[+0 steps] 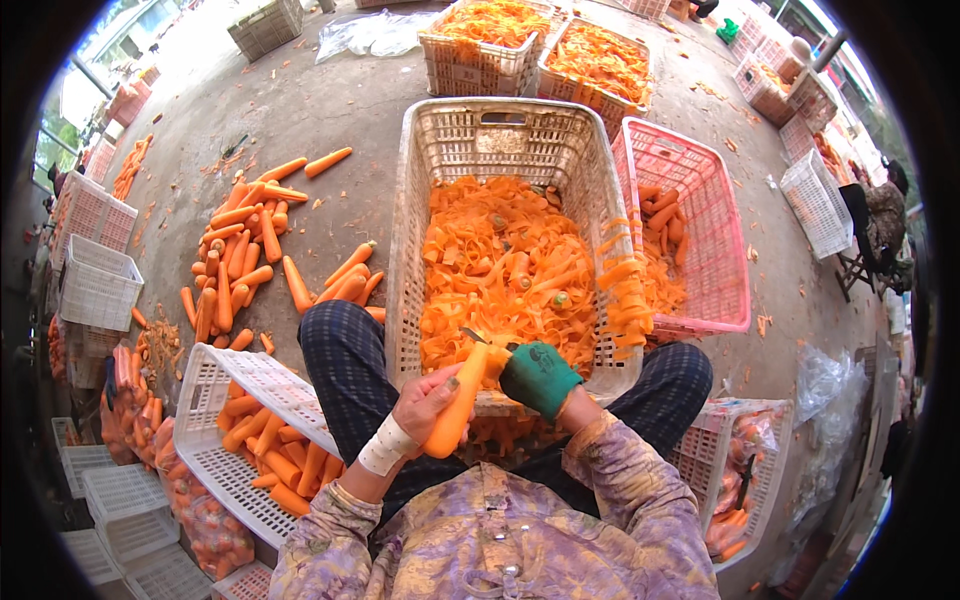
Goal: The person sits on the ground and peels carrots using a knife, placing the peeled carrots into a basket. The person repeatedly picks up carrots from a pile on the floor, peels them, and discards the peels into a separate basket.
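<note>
My left hand [427,401], bare with a white wrap at the wrist, grips a large peeled-looking carrot [459,405] that points up and away from me. In a green glove, my right hand [538,375] is closed around a bladed hand tool [474,335]; its handle is mostly hidden, and the dark blade shows by the carrot's upper end. Both hands are over the near end of a dirty white plastic crate [397,247] between my knees. Orange carrot peelings [495,262] fill its lower part, with some carrot ends among them. More peel strips [626,300] hang over its right wall.
Loose carrots [240,255] lie on the concrete floor at left. A tilted white crate [255,367] of carrots is by my left knee. At right stands a pink crate [720,247] with carrots and peelings. Peel-filled crates [480,67] stand ahead; a seated person [885,217] is far right.
</note>
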A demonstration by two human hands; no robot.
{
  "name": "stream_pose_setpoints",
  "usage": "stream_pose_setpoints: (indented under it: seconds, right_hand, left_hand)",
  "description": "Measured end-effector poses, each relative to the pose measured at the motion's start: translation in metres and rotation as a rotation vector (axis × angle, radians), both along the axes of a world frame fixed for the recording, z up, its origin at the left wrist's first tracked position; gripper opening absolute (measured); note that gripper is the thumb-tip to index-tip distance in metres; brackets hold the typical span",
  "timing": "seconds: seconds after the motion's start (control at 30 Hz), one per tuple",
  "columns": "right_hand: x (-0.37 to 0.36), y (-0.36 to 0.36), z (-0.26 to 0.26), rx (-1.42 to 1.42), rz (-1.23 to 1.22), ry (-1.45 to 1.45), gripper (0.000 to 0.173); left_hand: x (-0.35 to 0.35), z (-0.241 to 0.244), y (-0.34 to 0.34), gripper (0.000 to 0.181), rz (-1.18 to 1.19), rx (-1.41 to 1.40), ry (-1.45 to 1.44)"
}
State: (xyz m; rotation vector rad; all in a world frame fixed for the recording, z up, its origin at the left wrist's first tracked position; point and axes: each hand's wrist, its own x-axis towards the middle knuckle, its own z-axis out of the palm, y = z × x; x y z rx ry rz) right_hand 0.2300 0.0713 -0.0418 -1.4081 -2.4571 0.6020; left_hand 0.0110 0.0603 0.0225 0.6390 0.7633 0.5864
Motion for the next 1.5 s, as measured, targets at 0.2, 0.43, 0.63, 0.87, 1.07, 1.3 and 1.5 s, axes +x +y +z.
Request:
stream_pose_setpoints:
  seconds: [0.2, 0.43, 0.63, 0.87, 1.07, 1.3, 1.5]
  right_hand:
    - [0.002, 0.003, 0.006, -0.171, -0.370, 0.505, 0.016]
    - [-0.009, -0.009, 0.035, -0.911, -0.449, 1.186, 0.028]
    - [-0.007, -0.019, 0.039, -0.974, -0.666, 1.430, 0.028]
    - [-0.023, -0.052, 0.006, -0.717, -0.532, 1.320, 0.028]
    - [0.007, -0.043, 0.029, -0.409, -0.514, 0.455, 0.023]
    - [0.038, 0.000, 0.026, -0.520, -0.378, -0.222, 0.026]
    - [0.012, -0.030, 0.065, -0.289, -0.398, 0.254, 0.024]
  left_hand:
    - [-0.003, 0.012, 0.012, 0.047, 0.078, 0.125, 0.070]
    - [0.006, -0.017, 0.008, 0.047, -0.168, 0.008, 0.180]
    - [0.001, 0.007, 0.008, 0.068, 0.062, 0.014, -0.213]
    - [0.024, -0.003, 0.002, 0.040, 0.349, 0.096, -0.008]
    - [0.009, 0.001, -0.015, 0.041, 0.069, -0.096, 0.108]
    - [0.012, -0.004, -0.021, 0.035, -0.102, -0.086, 0.225]
    - [0.012, -0.001, -0.025, 0.031, -0.148, -0.097, 0.319]
